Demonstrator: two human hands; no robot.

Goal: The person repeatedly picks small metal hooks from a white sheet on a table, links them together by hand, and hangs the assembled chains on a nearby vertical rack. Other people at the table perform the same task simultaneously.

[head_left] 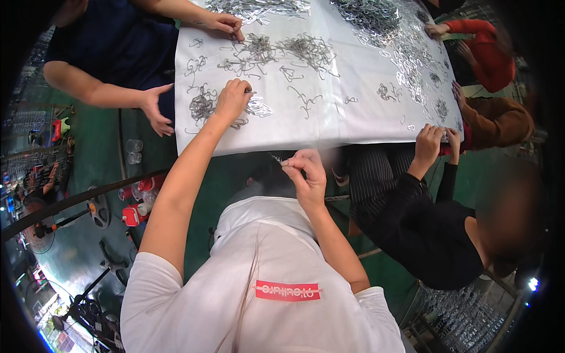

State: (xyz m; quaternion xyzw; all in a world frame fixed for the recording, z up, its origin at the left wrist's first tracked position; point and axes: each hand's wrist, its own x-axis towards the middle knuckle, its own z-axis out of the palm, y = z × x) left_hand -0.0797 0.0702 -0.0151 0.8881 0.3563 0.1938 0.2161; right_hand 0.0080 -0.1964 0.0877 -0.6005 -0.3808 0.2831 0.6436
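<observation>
L hand (233,101) stretched over table (282,130), curled, grip unclear; R hand (309,176) off its edge, pinching metal pc (277,158).

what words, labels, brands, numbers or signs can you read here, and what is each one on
Shirt: pale lettering on a red strip across the front, upside down from this view; I won't copy it out.
Red container on the floor: too small to read any marking.
Metal hooks and tabletop: none that I can make out.

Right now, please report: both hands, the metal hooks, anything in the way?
Left hand at metal hooks; right hand pinching small metal piece. Another person's hand nearby, left.
</observation>
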